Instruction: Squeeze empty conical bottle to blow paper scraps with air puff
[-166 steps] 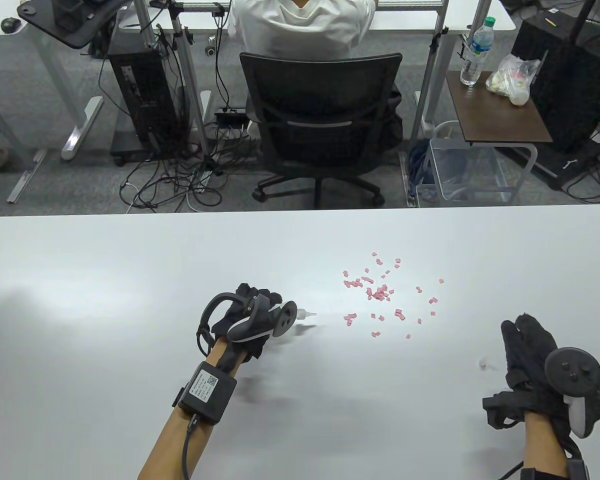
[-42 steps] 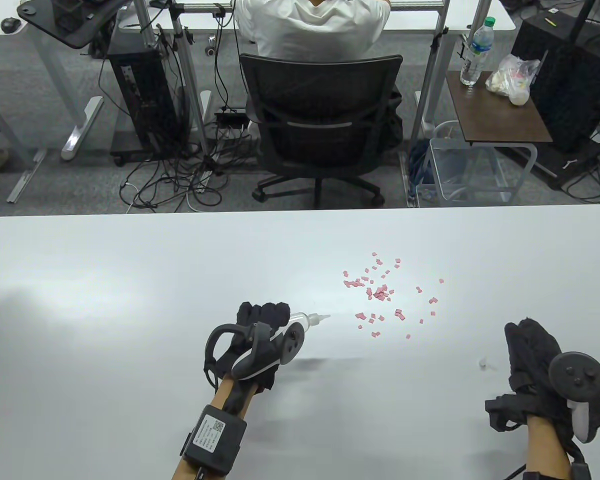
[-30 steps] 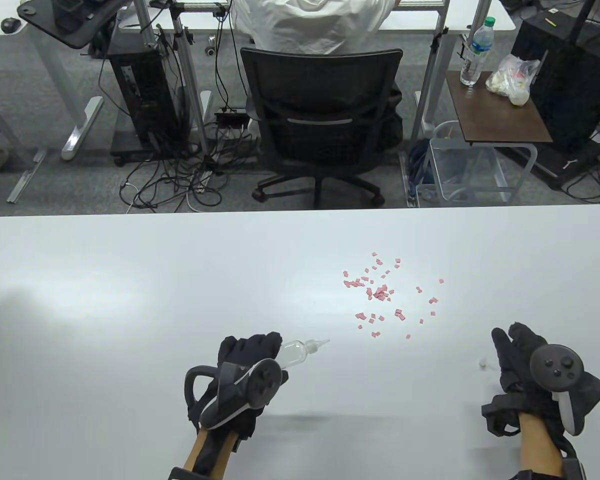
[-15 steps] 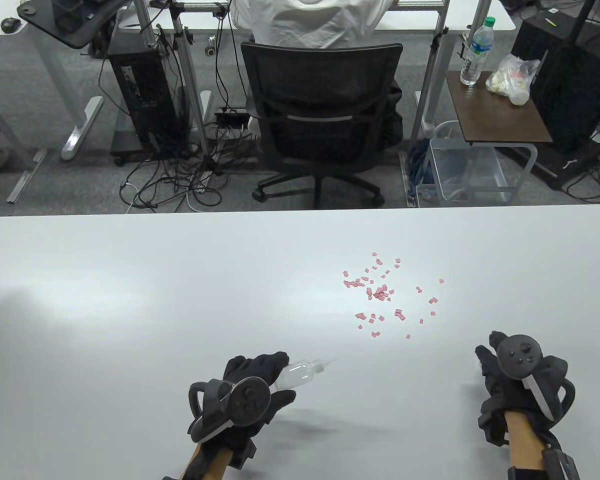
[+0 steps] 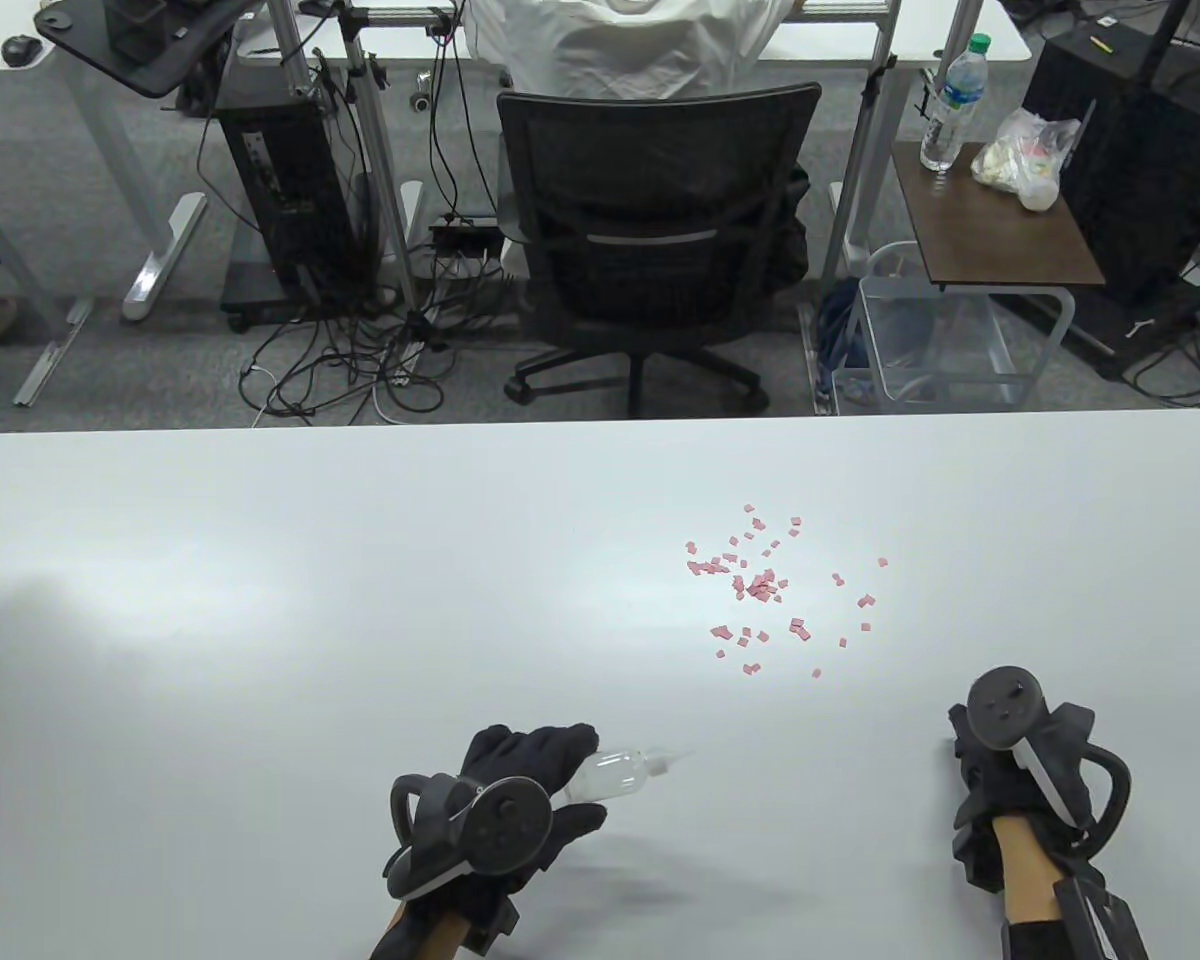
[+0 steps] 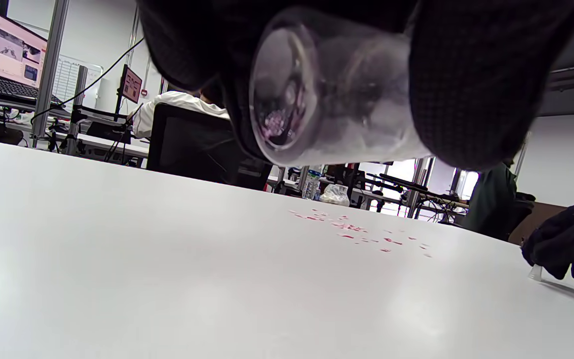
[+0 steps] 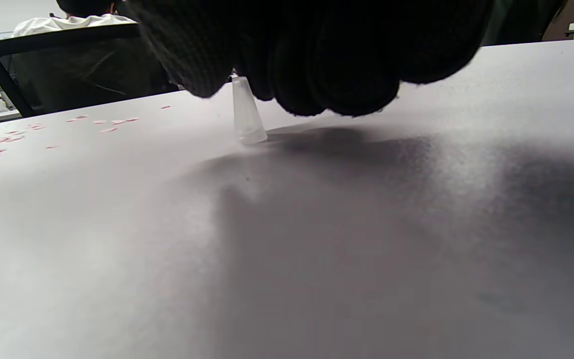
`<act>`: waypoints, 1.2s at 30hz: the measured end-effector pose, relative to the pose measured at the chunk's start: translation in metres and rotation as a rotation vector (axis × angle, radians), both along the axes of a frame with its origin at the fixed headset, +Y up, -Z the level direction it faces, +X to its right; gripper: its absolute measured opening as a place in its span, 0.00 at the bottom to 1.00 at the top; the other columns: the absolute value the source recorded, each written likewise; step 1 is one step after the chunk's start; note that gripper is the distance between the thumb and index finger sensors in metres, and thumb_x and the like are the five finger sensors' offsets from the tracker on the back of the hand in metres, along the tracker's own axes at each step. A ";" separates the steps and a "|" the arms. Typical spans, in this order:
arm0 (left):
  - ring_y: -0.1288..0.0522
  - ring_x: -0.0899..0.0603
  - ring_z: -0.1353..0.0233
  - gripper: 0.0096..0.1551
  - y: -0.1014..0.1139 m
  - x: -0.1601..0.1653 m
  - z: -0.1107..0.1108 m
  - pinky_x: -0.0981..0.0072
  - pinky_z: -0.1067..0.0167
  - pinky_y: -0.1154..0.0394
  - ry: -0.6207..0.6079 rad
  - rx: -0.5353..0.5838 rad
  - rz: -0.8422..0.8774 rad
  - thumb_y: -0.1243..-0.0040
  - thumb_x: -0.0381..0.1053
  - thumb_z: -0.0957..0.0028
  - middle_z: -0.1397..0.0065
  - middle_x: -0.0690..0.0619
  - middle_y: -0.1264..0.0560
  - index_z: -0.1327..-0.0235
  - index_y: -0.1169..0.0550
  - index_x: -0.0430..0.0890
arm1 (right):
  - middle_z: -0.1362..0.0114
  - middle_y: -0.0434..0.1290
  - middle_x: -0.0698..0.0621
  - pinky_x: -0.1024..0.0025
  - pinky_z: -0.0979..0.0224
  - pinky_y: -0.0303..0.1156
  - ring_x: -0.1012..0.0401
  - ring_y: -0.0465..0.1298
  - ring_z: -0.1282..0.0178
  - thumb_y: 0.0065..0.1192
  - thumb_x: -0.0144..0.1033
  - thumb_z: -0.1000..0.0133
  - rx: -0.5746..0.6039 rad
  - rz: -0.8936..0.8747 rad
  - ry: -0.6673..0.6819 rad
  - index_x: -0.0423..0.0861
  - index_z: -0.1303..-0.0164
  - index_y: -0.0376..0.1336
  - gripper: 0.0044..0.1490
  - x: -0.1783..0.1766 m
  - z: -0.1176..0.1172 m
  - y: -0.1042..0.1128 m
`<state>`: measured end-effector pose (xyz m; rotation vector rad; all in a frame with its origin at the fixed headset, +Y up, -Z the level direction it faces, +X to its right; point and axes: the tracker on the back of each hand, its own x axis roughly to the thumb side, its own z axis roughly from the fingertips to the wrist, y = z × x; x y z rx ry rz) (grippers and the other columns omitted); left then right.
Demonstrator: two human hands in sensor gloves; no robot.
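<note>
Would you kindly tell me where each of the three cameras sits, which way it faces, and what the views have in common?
Table view: overhead, looking down on the white table; both gloved hands enter from the bottom edge.
Left wrist view: under the left hand, low over the table, facing the paper scraps; its fingers grip the clear bottle.
Right wrist view: under the right hand, fingers over a small clear cap.
Shared: the scraps show in all three.
</note>
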<state>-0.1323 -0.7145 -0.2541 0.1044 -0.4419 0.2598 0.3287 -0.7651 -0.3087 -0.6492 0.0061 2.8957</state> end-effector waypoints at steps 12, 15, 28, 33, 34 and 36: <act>0.17 0.44 0.30 0.44 0.000 -0.003 -0.001 0.44 0.22 0.34 0.013 -0.006 -0.004 0.22 0.63 0.55 0.26 0.51 0.21 0.24 0.26 0.52 | 0.38 0.79 0.40 0.48 0.39 0.77 0.52 0.80 0.47 0.68 0.38 0.38 0.005 0.033 0.049 0.41 0.34 0.72 0.25 -0.004 -0.001 -0.002; 0.17 0.44 0.30 0.44 0.000 -0.006 -0.002 0.44 0.22 0.34 0.023 -0.013 0.006 0.22 0.63 0.55 0.26 0.51 0.21 0.24 0.26 0.52 | 0.38 0.79 0.40 0.48 0.39 0.77 0.52 0.80 0.48 0.68 0.39 0.39 0.007 0.046 0.057 0.42 0.34 0.72 0.25 -0.006 -0.002 -0.004; 0.18 0.44 0.29 0.44 -0.002 -0.005 -0.001 0.44 0.22 0.34 0.014 0.005 0.049 0.23 0.62 0.54 0.25 0.51 0.22 0.24 0.26 0.52 | 0.40 0.79 0.39 0.47 0.41 0.78 0.52 0.81 0.49 0.62 0.37 0.37 0.292 -0.133 0.268 0.39 0.35 0.71 0.25 -0.045 0.009 0.043; 0.18 0.43 0.29 0.44 -0.001 -0.003 0.001 0.44 0.22 0.35 0.004 0.027 0.080 0.23 0.62 0.54 0.25 0.51 0.22 0.24 0.26 0.52 | 0.41 0.80 0.39 0.48 0.42 0.79 0.53 0.81 0.50 0.63 0.37 0.38 0.467 -0.440 0.526 0.39 0.36 0.71 0.24 -0.103 0.029 0.067; 0.18 0.44 0.29 0.44 -0.001 -0.003 0.001 0.44 0.22 0.35 0.005 0.030 0.086 0.23 0.62 0.54 0.25 0.51 0.22 0.24 0.27 0.52 | 0.42 0.80 0.39 0.48 0.42 0.79 0.53 0.81 0.50 0.63 0.37 0.38 0.478 -0.502 0.560 0.38 0.36 0.71 0.24 -0.114 0.033 0.069; 0.18 0.43 0.29 0.44 -0.001 -0.003 0.002 0.44 0.22 0.35 0.003 0.022 0.093 0.23 0.62 0.54 0.25 0.51 0.22 0.24 0.27 0.52 | 0.42 0.80 0.39 0.49 0.43 0.79 0.53 0.82 0.51 0.63 0.37 0.38 0.486 -0.606 0.618 0.39 0.36 0.71 0.24 -0.131 0.038 0.071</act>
